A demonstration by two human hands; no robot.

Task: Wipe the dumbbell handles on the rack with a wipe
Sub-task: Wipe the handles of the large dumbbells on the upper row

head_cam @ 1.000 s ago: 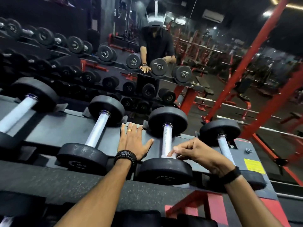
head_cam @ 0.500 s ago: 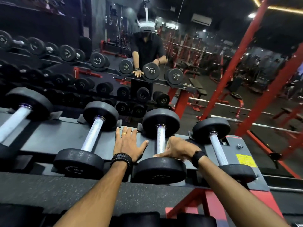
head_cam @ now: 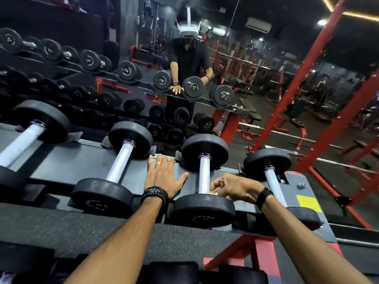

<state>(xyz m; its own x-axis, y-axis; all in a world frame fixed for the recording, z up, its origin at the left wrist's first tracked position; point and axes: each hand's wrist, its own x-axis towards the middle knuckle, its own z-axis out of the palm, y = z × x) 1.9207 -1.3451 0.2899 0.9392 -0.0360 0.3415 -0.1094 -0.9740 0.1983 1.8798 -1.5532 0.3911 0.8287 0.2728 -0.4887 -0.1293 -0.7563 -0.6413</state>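
Several black dumbbells with silver handles lie across the grey rack (head_cam: 61, 167). My right hand (head_cam: 233, 186) is curled against the near end of the third dumbbell's handle (head_cam: 204, 173), pinching a small white wipe (head_cam: 213, 192) that barely shows under the fingers. My left hand (head_cam: 164, 177) rests flat, fingers spread, on the rack shelf between the second dumbbell's handle (head_cam: 120, 163) and the third. A fourth dumbbell handle (head_cam: 271, 179) lies just right of my right wrist.
A mirror behind the rack reflects a person, more dumbbells and red gym frames (head_cam: 320, 64). A yellow label (head_cam: 308, 202) sits on the rack's right end. A black rubber-topped ledge (head_cam: 82, 232) runs in front of the rack.
My right hand has slid down the third handle toward its near end with the wipe. The view has tilted slightly. My left hand stays flat on the shelf.
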